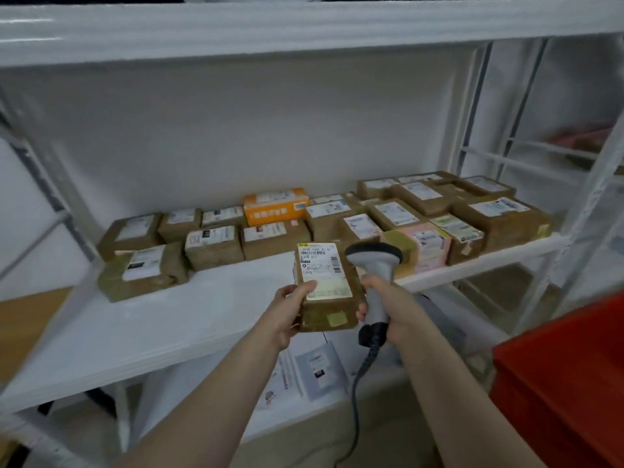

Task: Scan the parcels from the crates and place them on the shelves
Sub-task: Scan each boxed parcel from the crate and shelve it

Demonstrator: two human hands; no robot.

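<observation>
Gripping a brown, tape-wrapped cardboard parcel [329, 298] by its near end in the left hand [287, 314], thumb on the glossy white label [324, 271], face up just above the front of the white shelf [162, 319] to keep the barcode [315, 253] readable. Clenching a grey plastic pistol-grip scanner [374, 260] in the right hand [393, 310], rounded head just beside the parcel's far right corner, seemingly not yet on the barcode (hard to judge from this angle), coiled cable [364, 363] hanging below. Probably mid-scan, then down onto the bare smooth shelf in front of the boxy parcels [275, 236] already lying label-up; red plastic crate [570, 373] at lower right.
</observation>
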